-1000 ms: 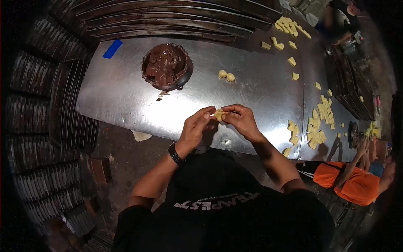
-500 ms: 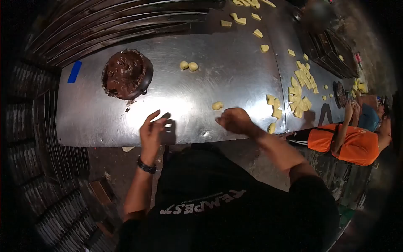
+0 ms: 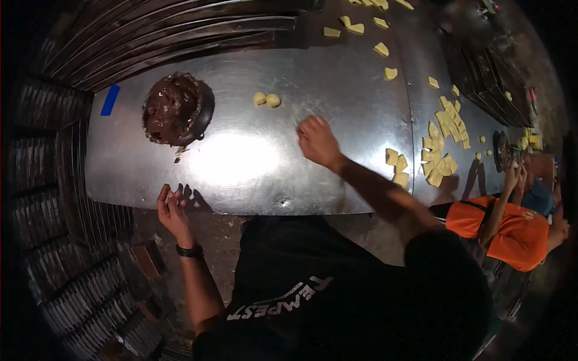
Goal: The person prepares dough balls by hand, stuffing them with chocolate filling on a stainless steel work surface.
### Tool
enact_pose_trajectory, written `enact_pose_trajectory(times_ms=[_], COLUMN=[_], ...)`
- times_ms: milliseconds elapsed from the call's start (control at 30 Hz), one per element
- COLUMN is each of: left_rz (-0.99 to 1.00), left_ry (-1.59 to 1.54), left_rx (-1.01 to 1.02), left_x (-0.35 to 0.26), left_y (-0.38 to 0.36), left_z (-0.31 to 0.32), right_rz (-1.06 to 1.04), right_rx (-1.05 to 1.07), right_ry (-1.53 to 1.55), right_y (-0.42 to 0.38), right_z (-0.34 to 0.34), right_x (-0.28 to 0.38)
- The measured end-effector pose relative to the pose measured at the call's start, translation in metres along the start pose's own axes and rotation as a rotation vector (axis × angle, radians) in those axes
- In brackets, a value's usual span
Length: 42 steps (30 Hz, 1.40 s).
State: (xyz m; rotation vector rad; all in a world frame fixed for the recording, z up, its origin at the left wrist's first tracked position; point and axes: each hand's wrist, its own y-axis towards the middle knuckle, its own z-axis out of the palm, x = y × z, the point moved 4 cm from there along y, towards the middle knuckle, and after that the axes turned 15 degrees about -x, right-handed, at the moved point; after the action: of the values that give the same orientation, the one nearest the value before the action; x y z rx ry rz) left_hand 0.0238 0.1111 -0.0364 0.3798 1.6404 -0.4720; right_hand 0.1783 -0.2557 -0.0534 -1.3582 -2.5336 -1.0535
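Note:
My left hand (image 3: 173, 207) hovers by the front edge of the metal table, its fingers loosely bent and apart, holding nothing. Over the middle of the table, my right hand (image 3: 318, 139) is closed, knuckles up; whatever it may hold is hidden beneath it. Two round dough balls (image 3: 266, 100) sit side by side, up and left of the right hand. A bowl heaped with dark brown paste (image 3: 173, 109) stands at the left of the table.
Cut pale dough pieces (image 3: 442, 165) lie at the right and along the back. Blue tape (image 3: 110, 100) is stuck at the left. Stacked dark trays (image 3: 180, 36) border the back. A person in orange (image 3: 503, 231) works at the far right, near another bowl.
My left hand has moved left, away from the middle. My right hand has moved up and left, and the small dough piece beside it is no longer visible.

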Motion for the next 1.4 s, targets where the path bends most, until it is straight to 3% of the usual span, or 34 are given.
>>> enact_pose_trajectory(times_ms=[67, 133, 167, 200, 233, 267, 333, 400, 467, 500, 533, 600, 667, 700, 733, 800, 933, 1000, 1100, 1200, 1233, 1333, 1400], left_rz=[-0.051, -0.058, -0.042, -0.023, 0.015, 0.044, 0.076, 0.122, 0.229, 0.157, 0.292, 0.294, 0.323, 0.335, 0.360, 0.417, 0.381, 0.323, 0.247, 0.358, 0.347, 0.331, 0.239], left_ry=[-0.067, -0.123, -0.150, -0.180, -0.194, -0.207, -0.211, -0.083, -0.012, 0.089, 0.136, 0.106, 0.089, 0.094, 0.132, 0.196, 0.163, 0.167, 0.224, 0.255, 0.163, 0.219, 0.243], left_rx=[0.047, 0.059, 0.059, 0.060, 0.045, 0.032, 0.011, -0.021, -0.031, -0.024, -0.011, -0.005, 0.044, 0.069, 0.114, 0.194, 0.260, 0.263, 0.240, 0.202, 0.168, 0.106, 0.082], left_x=[0.017, 0.031, 0.040, 0.040, 0.026, 0.022, 0.021, 0.023, 0.022, 0.016, 0.017, 0.023, 0.028, 0.028, 0.027, 0.022, 0.015, 0.011, 0.000, -0.007, -0.001, -0.006, -0.005], left_y=[-0.002, 0.004, 0.011, 0.021, 0.021, 0.029, 0.038, 0.047, 0.058, 0.061, 0.070, 0.088, 0.101, 0.104, 0.106, 0.107, 0.103, 0.100, 0.089, 0.070, 0.063, 0.030, 0.009], left_z=[0.008, 0.006, 0.006, 0.007, 0.011, 0.012, 0.006, 0.000, 0.004, 0.002, -0.002, -0.009, -0.010, -0.015, -0.019, -0.017, -0.019, -0.023, -0.032, -0.041, -0.045, -0.048, -0.049], right_rz=[0.289, 0.179, -0.119, -0.222, -0.182, -0.181, -0.009, 0.239, 0.360, 0.215, 0.210, 0.196, 0.554, 0.953, 1.268, 1.269, 1.005, 0.805, 0.813, 0.737, 0.598, 0.819, 0.855], right_rx=[0.015, 0.061, 0.066, 0.106, 0.113, 0.173, -0.065, -0.217, -0.283, -0.287, -0.257, -0.183, 0.181, 0.293, 0.214, 0.152, 0.060, 0.123, 0.578, 0.573, 0.388, -0.134, -0.449], right_ry=[0.010, 0.123, 0.092, 0.174, 0.315, 0.235, 0.080, -0.086, -0.137, -0.102, -0.066, 0.014, 0.040, 0.352, 0.619, 0.698, 0.569, 0.405, 0.288, 0.598, 0.417, 0.449, 0.119], right_y=[0.003, -0.019, -0.040, -0.054, -0.063, -0.063, -0.045, -0.020, -0.031, -0.029, -0.038, -0.054, -0.047, -0.074, -0.039, 0.021, 0.130, 0.156, 0.165, 0.161, 0.160, 0.125, 0.078], right_z=[0.014, 0.008, 0.004, -0.017, -0.025, -0.031, -0.029, -0.018, 0.008, -0.005, -0.012, -0.030, -0.040, -0.015, -0.027, -0.018, 0.026, 0.060, 0.086, 0.084, 0.064, -0.002, -0.045], right_x=[0.011, 0.034, 0.034, 0.028, 0.010, -0.009, -0.034, -0.030, -0.024, 0.006, 0.016, 0.023, 0.014, -0.027, -0.008, -0.007, -0.016, -0.031, -0.031, -0.063, -0.074, -0.132, -0.196])
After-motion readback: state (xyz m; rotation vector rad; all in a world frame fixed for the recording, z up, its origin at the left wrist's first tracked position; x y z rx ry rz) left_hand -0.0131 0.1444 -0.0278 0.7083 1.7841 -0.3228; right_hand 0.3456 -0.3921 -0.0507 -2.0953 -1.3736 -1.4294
